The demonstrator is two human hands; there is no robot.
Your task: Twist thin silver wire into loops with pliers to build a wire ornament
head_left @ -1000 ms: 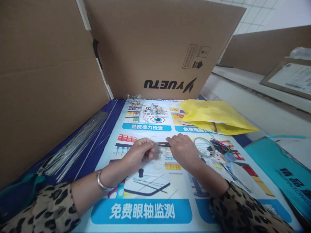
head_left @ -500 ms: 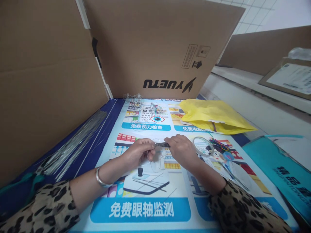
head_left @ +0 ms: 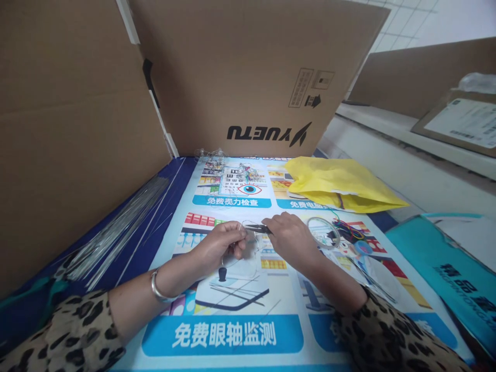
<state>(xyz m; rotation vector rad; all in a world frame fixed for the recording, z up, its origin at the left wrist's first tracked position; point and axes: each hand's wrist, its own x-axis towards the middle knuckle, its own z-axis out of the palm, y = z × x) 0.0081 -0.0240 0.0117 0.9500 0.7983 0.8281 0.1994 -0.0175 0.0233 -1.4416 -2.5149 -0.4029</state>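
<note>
Cardboard (head_left: 251,67) behind, poster (head_left: 284,305) beneath pliers (head_left: 262,229)

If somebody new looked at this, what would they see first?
Probably the bright yellow bag, lying toward the back right of the colorful poster. Next, maybe the tall brown cardboard standing behind it, with upside-down black letters. In the middle, the right hand grips dark pliers, their tips pointing at the left hand.

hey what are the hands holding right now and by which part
The right hand grips the pliers at the handle end. The left hand pinches thin wire; by which part, I can't tell.
</note>
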